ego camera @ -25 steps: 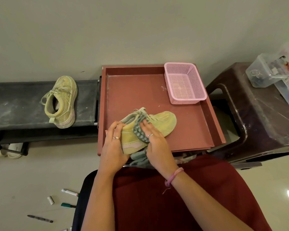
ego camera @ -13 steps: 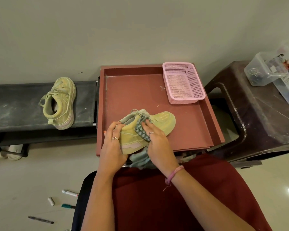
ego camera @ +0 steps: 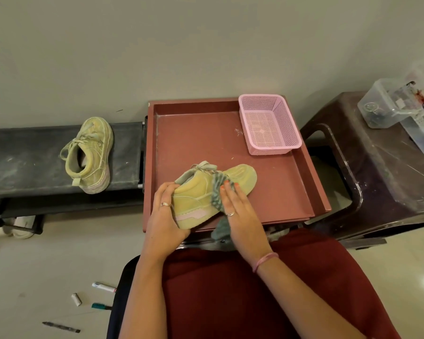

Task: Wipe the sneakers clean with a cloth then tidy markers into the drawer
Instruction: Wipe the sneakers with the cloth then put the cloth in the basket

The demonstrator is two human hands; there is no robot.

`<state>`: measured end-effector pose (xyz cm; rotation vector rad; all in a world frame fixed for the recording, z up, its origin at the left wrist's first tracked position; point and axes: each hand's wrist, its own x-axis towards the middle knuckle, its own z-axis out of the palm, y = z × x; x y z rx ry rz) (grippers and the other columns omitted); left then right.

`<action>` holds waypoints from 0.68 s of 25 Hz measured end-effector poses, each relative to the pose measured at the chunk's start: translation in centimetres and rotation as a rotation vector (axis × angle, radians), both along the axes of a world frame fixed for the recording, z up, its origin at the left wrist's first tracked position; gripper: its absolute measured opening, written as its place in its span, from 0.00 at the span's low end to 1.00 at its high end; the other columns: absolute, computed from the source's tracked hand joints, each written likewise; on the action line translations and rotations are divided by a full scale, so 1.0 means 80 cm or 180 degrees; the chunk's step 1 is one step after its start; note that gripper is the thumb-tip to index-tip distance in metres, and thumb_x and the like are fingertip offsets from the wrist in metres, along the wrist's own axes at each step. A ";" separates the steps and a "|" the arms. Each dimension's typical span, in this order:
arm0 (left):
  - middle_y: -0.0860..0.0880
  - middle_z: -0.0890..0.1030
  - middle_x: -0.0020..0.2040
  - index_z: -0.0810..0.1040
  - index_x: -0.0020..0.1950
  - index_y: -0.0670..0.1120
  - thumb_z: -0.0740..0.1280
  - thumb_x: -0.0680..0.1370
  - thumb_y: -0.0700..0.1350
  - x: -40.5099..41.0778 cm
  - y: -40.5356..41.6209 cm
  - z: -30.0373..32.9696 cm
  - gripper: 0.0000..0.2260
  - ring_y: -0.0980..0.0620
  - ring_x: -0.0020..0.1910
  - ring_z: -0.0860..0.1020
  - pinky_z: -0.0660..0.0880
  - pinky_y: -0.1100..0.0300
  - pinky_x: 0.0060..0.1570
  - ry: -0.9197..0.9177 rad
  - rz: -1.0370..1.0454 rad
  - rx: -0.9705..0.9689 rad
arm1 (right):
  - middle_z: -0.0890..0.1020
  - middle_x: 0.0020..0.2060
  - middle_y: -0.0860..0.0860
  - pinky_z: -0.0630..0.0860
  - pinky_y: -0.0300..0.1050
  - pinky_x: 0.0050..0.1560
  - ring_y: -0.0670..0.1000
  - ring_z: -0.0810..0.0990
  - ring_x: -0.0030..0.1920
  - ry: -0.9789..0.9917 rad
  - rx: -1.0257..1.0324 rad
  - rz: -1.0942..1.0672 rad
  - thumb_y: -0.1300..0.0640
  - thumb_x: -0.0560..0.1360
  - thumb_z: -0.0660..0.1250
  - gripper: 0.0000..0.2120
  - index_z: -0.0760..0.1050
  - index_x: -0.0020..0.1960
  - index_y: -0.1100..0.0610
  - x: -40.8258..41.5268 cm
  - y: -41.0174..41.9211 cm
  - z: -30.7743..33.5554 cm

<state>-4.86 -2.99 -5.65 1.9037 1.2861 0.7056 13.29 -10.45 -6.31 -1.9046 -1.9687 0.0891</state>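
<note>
A yellow sneaker (ego camera: 206,194) lies on its side in the near left part of a red drawer (ego camera: 267,192), toe toward the right and heel toward the person. The left hand (ego camera: 165,216) wraps the heel, its grip closed on the sneaker with fingers curled over the collar; the thumb is hidden under the sole side. The right hand (ego camera: 240,211) lies flat with straight fingers, its grip open, pressing a grey-green cloth (ego camera: 217,192) against the sneaker's middle. Most of the cloth is covered by that hand; one bunch shows above the fingertips and a tail hangs over the drawer's near edge (its lower end merges with dark parts below and is hard to make out). A pink basket (ego camera: 269,123) stands in the drawer's far right corner. A 2nd sneaker (ego camera: 90,155) lies on its side on a dark bench (ego camera: 22,162) to the left, well apart from the drawer. On the floor at lower left lie 3 markers (ego camera: 104,287), 1 partly hidden behind the chair edge, and a small white cap (ego camera: 77,299) among them. At right, a brown stool (ego camera: 377,182) carries clear boxes (ego camera: 387,108) cut off by the frame; their contents are too blurred to tell. The person's lap, in red, fills the bottom.
</note>
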 end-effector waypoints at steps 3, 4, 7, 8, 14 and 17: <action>0.53 0.65 0.67 0.65 0.69 0.48 0.77 0.59 0.32 0.000 0.001 0.000 0.42 0.56 0.65 0.68 0.69 0.64 0.58 -0.0077 -0.0010 -0.0048 | 0.68 0.70 0.61 0.70 0.56 0.66 0.60 0.60 0.72 -0.0224 0.0011 -0.0513 0.67 0.74 0.49 0.26 0.62 0.72 0.66 0.048 0.023 -0.006; 0.53 0.65 0.67 0.65 0.69 0.48 0.76 0.59 0.32 0.001 0.000 0.001 0.42 0.56 0.65 0.68 0.70 0.64 0.58 -0.0089 -0.0024 -0.0070 | 0.68 0.70 0.60 0.71 0.56 0.65 0.60 0.61 0.71 -0.0197 -0.0025 -0.0666 0.68 0.73 0.48 0.27 0.63 0.72 0.65 0.058 0.030 -0.005; 0.53 0.65 0.67 0.65 0.70 0.48 0.77 0.59 0.32 0.001 0.002 0.003 0.42 0.55 0.64 0.69 0.72 0.60 0.59 -0.0088 -0.0018 -0.0077 | 0.62 0.74 0.56 0.62 0.55 0.72 0.57 0.55 0.74 0.0089 -0.0049 -0.0965 0.75 0.69 0.51 0.34 0.59 0.74 0.62 0.044 0.033 -0.009; 0.53 0.65 0.67 0.65 0.70 0.48 0.77 0.58 0.32 0.001 0.003 0.002 0.43 0.55 0.64 0.69 0.72 0.59 0.59 -0.0078 0.0011 -0.0083 | 0.60 0.75 0.55 0.58 0.54 0.73 0.56 0.52 0.75 0.0140 -0.0027 -0.0808 0.76 0.68 0.53 0.36 0.57 0.75 0.61 0.027 0.026 -0.010; 0.55 0.66 0.66 0.65 0.68 0.52 0.75 0.56 0.35 -0.004 0.003 -0.001 0.43 0.54 0.65 0.69 0.74 0.54 0.59 -0.0210 0.0016 -0.0217 | 0.64 0.73 0.57 0.65 0.54 0.70 0.57 0.57 0.74 -0.0009 0.0082 0.0061 0.74 0.71 0.62 0.34 0.57 0.74 0.61 0.034 0.014 -0.007; 0.55 0.65 0.66 0.65 0.69 0.51 0.76 0.57 0.34 -0.004 0.004 -0.003 0.43 0.54 0.66 0.68 0.74 0.52 0.61 -0.0156 -0.0004 -0.0186 | 0.62 0.74 0.51 0.58 0.49 0.74 0.51 0.54 0.75 0.0777 -0.0281 -0.0998 0.80 0.69 0.55 0.39 0.58 0.75 0.56 0.079 0.045 -0.008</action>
